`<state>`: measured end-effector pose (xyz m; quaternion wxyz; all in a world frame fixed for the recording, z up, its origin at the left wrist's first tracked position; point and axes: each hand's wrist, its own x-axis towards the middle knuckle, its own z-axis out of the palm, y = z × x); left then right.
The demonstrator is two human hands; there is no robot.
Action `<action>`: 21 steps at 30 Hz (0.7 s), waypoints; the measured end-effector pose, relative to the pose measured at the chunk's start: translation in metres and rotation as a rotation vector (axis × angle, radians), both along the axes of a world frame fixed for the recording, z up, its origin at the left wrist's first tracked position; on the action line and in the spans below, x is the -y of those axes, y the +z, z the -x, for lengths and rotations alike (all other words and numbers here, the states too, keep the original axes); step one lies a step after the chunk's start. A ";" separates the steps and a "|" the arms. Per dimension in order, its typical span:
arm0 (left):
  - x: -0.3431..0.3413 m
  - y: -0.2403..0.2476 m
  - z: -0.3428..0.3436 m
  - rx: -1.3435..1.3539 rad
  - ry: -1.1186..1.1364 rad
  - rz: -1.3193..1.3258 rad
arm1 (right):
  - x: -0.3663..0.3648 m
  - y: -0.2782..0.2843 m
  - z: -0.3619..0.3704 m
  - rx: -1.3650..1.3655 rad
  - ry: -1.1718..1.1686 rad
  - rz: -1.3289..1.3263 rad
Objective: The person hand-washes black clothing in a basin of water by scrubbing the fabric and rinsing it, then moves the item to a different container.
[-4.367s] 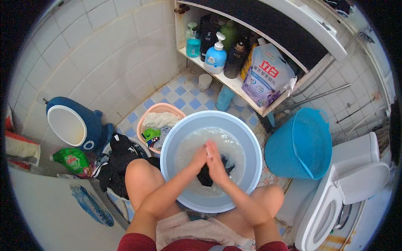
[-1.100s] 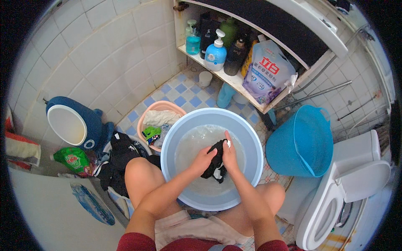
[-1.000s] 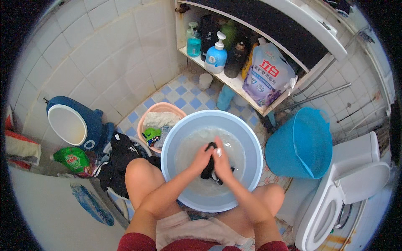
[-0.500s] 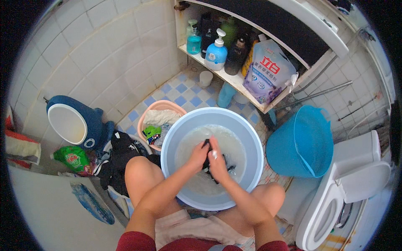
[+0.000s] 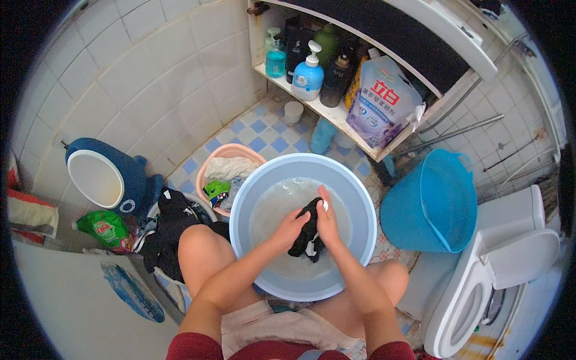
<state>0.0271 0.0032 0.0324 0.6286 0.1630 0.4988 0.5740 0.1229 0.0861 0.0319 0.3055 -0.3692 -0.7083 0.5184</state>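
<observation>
Between my knees stands a light blue basin (image 5: 245, 240) with cloudy water (image 5: 273, 201) in it. Both my hands are over its middle, gripping a wet black cloth (image 5: 307, 231) with some white parts; its exact kind cannot be made out. My left hand (image 5: 290, 230) is closed on the cloth's left side, thumb pointing to the upper right. My right hand (image 5: 327, 222) presses against its right side, with a bit of white at the fingers. The lower end of the cloth hangs down to the water.
Left of the basin are a pink basin (image 5: 207, 159) of clothes and a heap of dark clothes (image 5: 171, 234). A blue bucket (image 5: 414, 210) and a toilet (image 5: 474, 300) stand on the right. Bottles and a purple-white pouch (image 5: 384, 102) fill the shelf (image 5: 336, 114) beyond.
My hands have shifted slightly right, and more of the black cloth shows between them, lifted and bunched. The view has barely moved.
</observation>
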 end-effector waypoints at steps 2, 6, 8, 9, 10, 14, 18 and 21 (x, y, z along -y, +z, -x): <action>-0.005 -0.017 0.004 -0.046 0.108 -0.032 | 0.026 0.001 -0.002 0.036 0.088 -0.018; -0.007 0.001 0.012 0.075 0.207 -0.027 | 0.050 0.011 0.002 -0.077 0.214 -0.268; -0.001 0.000 0.008 0.031 0.062 0.049 | 0.024 -0.003 -0.004 -0.009 0.135 -0.067; 0.002 0.008 0.005 -0.038 0.004 0.056 | 0.009 -0.004 -0.006 -0.049 0.063 0.060; 0.002 0.003 0.002 0.006 -0.011 0.027 | 0.005 -0.013 -0.008 -0.049 0.060 0.057; -0.004 0.001 0.014 -0.002 0.107 -0.022 | 0.035 0.009 0.001 0.030 0.182 -0.122; -0.004 -0.005 0.011 0.063 0.238 0.033 | 0.048 0.023 0.003 0.080 0.241 -0.162; 0.004 0.006 0.009 0.135 0.055 0.004 | -0.004 -0.004 -0.007 0.069 0.017 0.031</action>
